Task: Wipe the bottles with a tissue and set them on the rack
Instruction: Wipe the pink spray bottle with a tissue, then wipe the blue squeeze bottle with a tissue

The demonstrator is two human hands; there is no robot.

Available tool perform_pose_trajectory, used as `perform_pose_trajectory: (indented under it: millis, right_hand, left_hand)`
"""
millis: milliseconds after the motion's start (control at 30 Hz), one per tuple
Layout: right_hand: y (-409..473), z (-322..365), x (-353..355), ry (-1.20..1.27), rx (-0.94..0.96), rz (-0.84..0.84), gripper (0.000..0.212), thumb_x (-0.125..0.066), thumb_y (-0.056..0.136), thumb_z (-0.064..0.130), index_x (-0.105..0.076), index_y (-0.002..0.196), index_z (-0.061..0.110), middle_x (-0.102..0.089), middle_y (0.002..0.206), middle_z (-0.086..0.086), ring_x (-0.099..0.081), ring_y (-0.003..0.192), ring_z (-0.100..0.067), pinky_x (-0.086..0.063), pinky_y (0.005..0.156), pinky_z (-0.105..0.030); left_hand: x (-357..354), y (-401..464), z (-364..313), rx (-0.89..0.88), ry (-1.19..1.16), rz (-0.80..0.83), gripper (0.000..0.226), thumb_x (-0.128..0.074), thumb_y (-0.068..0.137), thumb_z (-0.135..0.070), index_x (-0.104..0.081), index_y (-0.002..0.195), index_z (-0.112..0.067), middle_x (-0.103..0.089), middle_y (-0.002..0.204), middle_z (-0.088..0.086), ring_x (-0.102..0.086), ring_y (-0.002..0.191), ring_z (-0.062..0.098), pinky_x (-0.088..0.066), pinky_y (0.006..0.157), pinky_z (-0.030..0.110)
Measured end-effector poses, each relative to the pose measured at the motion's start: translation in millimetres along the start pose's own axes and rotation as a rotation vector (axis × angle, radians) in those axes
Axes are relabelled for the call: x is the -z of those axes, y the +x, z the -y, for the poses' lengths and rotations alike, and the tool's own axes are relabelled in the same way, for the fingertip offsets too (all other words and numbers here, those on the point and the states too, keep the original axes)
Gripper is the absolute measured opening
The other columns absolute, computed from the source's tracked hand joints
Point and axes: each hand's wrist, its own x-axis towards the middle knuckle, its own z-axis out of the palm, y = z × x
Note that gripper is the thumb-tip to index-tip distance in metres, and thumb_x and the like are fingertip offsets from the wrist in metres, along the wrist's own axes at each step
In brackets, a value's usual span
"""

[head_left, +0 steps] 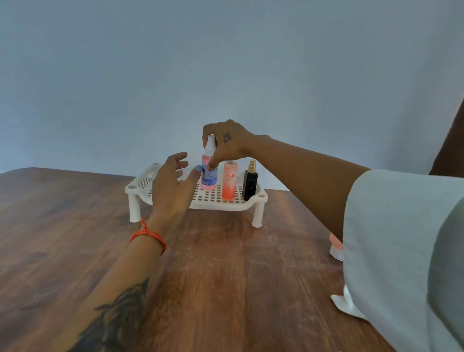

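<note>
The pink spray bottle (209,174) is held upright over the white slatted rack (200,198), its base down at the rack's surface; whether it is fully set down cannot be told. It is gripped from above by the right hand (226,144), fingers curled round the white spray cap and the thumb pressed lower on the label. The left hand (170,184) is kept just beside the bottle, fingers spread and loosely bent, nothing held; a fingertip is seen close to the label, though contact cannot be confirmed. Two more bottles are stood on the rack to the right: an orange bottle (229,181) next to the pink one, then a black bottle (250,183) with a gold top near the rack's corner. The rack is placed on the wooden table (229,281). A white tissue (344,305) is seen at the right edge, partly hidden by the sleeve (407,248).
</note>
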Motion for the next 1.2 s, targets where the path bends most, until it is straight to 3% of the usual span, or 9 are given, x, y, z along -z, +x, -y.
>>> perform_pose_trajectory:
  millis: [100, 333, 467, 567, 733, 1000, 1200]
  right_hand:
    - [6.9, -4.3, -8.1, -0.030, -0.017, 0.048, 0.043, -0.081, 0.064, 0.028, -0.048, 0.091, 0.025, -0.055, 0.094, 0.000, -0.054, 0.081, -0.019, -0.041, 0.059, -0.025]
    - [14.0, -10.6, -17.9, -0.079, -0.043, 0.106, 0.044, -0.080, 0.066, 0.032, -0.047, 0.095, 0.028, -0.053, 0.100, 0.000, -0.052, 0.087, -0.019, -0.041, 0.063, -0.026]
    - [17.2, -9.3, -20.5, -0.076, -0.034, 0.110, 0.043, -0.079, 0.069, 0.030, -0.046, 0.096, 0.027, -0.052, 0.098, 0.001, -0.052, 0.088, -0.019, -0.044, 0.068, -0.028]
    - [19.7, -11.3, -23.2, -0.050, -0.051, 0.116, 0.044, -0.079, 0.069, 0.027, -0.046, 0.098, 0.026, -0.054, 0.100, -0.001, -0.053, 0.088, -0.020, -0.047, 0.073, -0.031]
    - [19.0, -15.7, -25.3, -0.018, -0.089, 0.126, 0.057, -0.078, 0.070, 0.026, -0.044, 0.116, 0.024, -0.053, 0.103, -0.004, -0.053, 0.090, -0.021, -0.049, 0.078, -0.034]
    - [-3.6, -15.4, 9.0, 0.175, -0.090, -0.031, 0.063, -0.077, 0.072, 0.033, -0.045, 0.126, 0.022, -0.058, 0.120, -0.004, -0.056, 0.101, -0.020, -0.047, 0.088, -0.032]
    - [-66.6, -34.0, 59.1, 0.313, -0.130, -0.193, 0.055, -0.072, 0.076, 0.042, -0.049, 0.122, 0.024, -0.058, 0.118, -0.004, -0.057, 0.103, -0.018, -0.046, 0.085, -0.028]
  left_hand:
    - [1.3, 3.4, 6.9, 0.011, -0.003, -0.008, 0.041, -0.059, 0.091, -0.028, -0.047, 0.130, -0.021, -0.055, 0.130, 0.002, -0.054, 0.104, 0.013, -0.046, 0.068, 0.016]
    - [2.0, 5.7, 9.5, 0.027, 0.005, -0.007, 0.041, -0.059, 0.090, -0.030, -0.048, 0.129, -0.023, -0.056, 0.130, 0.001, -0.057, 0.113, 0.022, -0.052, 0.084, 0.034]
    - [3.9, 6.3, 10.8, 0.037, 0.012, -0.011, 0.042, -0.059, 0.091, -0.030, -0.047, 0.130, -0.022, -0.055, 0.131, 0.001, -0.057, 0.113, 0.022, -0.051, 0.076, 0.027]
    - [4.1, 6.4, 10.2, 0.042, 0.003, -0.008, 0.042, -0.059, 0.091, -0.030, -0.047, 0.130, -0.022, -0.054, 0.132, 0.002, -0.057, 0.114, 0.023, -0.051, 0.081, 0.031]
    - [4.2, 6.3, 7.8, 0.019, 0.013, -0.009, 0.042, -0.059, 0.091, -0.030, -0.047, 0.130, -0.023, -0.054, 0.132, 0.000, -0.056, 0.110, 0.018, -0.049, 0.075, 0.025]
    - [2.9, -0.8, -17.8, -0.091, 0.071, 0.007, 0.043, -0.058, 0.091, -0.029, -0.046, 0.132, -0.022, -0.050, 0.137, 0.001, -0.052, 0.119, 0.020, -0.045, 0.092, 0.033]
    - [-8.8, -28.5, -59.9, -0.250, 0.095, 0.119, 0.048, -0.058, 0.090, -0.035, -0.043, 0.136, -0.029, -0.044, 0.143, -0.004, -0.046, 0.115, 0.007, -0.038, 0.089, 0.023]
